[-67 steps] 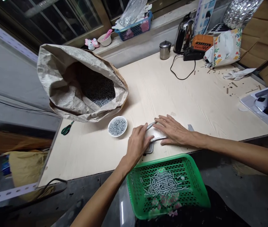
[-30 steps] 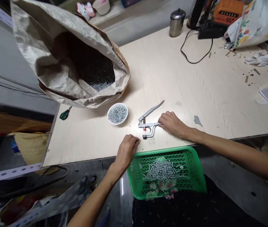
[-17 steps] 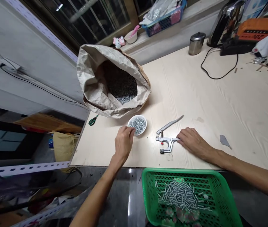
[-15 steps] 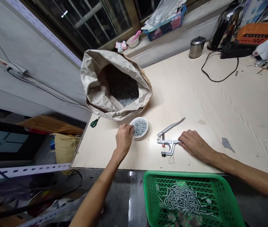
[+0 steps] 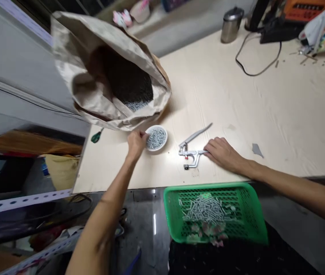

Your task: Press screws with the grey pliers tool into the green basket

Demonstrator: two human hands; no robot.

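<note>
My left hand (image 5: 136, 145) is closed at the left rim of a small white bowl (image 5: 156, 150), its thumb and fingers pinched on the edge. Small silvery metal pieces (image 5: 157, 138) fill that bowl. My right hand (image 5: 223, 153) rests on the table, its fingers closed round the lower handle of grey snap-fastener pliers (image 5: 194, 153). The pliers lie on their side with the upper handle spread away and a coil spring near the hinge. Behind the bowl stands a large paper sack (image 5: 116, 118), its mouth gaping over a heap of small metal pieces.
A green basket (image 5: 255, 204) with thin silvery rods sits below the table's front edge, above my lap. Green-handled scissors (image 5: 96, 136) lie left of the sack. A grey scrap (image 5: 256, 149) lies right of my hand. Farther back are a metal canister (image 5: 231, 28) and a black cable (image 5: 254, 74).
The view has shifted and tilted downward, so the table things appear higher and farther left. Both hands keep their places, at the bowl and at the pliers. The basket appears closer to the table edge.
</note>
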